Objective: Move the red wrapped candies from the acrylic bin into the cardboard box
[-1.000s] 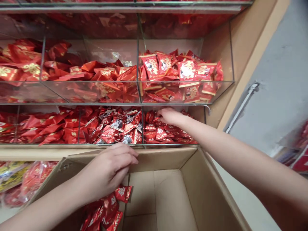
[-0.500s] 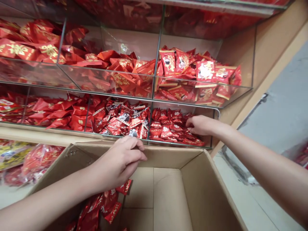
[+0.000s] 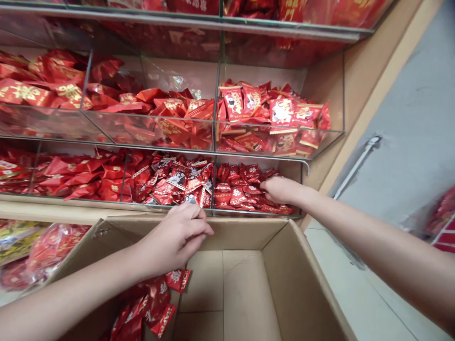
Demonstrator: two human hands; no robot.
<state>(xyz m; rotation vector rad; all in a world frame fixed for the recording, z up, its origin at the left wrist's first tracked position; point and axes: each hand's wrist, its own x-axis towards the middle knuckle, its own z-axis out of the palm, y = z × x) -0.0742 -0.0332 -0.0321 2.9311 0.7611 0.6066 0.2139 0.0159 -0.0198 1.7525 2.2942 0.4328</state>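
Above the far edge of a cardboard box [image 3: 245,232], my left hand [image 3: 181,234] hangs with its fingers curled; whether anything is within them is hidden. Below it, several red candy packets [image 3: 156,303] lie in the box's left part. My right hand [image 3: 279,189] reaches into the lowest right shelf compartment and touches the small red packets [image 3: 238,194] there. Its fingertips are partly hidden among those packets, so what they grip cannot be made out.
Glass-fronted compartments of red packets [image 3: 284,113] rise above the box. A metal hook-like end [image 3: 305,166] juts from the shelf edge at right. Plastic bags of packets [image 3: 53,246] lie at left. A grey wall [image 3: 408,142] stands at right.
The view has shifted, so the shelves sit lower and further left. My right hand remains at the same compartment, and my left hand stays over the box edge.
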